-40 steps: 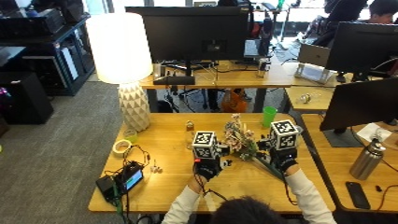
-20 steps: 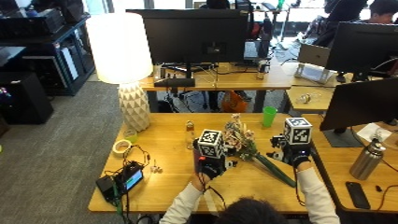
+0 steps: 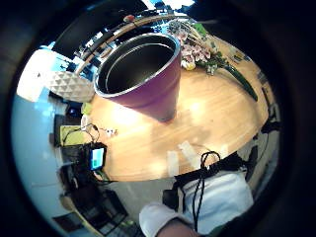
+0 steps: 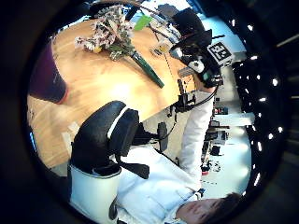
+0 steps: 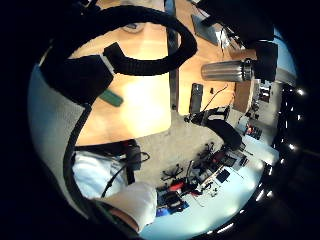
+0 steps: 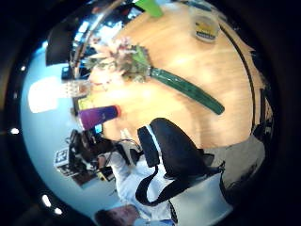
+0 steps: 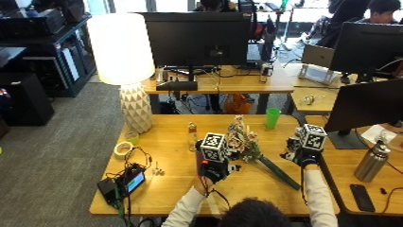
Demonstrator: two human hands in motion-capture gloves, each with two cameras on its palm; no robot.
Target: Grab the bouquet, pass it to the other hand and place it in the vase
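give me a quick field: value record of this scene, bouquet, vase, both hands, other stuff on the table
bouquet: lies flat on the wooden table, blooms away from the person, green stem wrap toward the right hand; no hand holds it
vase: purple, upright, empty, on the table beside the blooms
left hand: near the vase, holds nothing in view
right hand: off the bouquet, beyond the stem end; fingers not visible
other items: green cup, white lamp, metal bottle, phone, tape roll
task state: bouquet not yet in the vase
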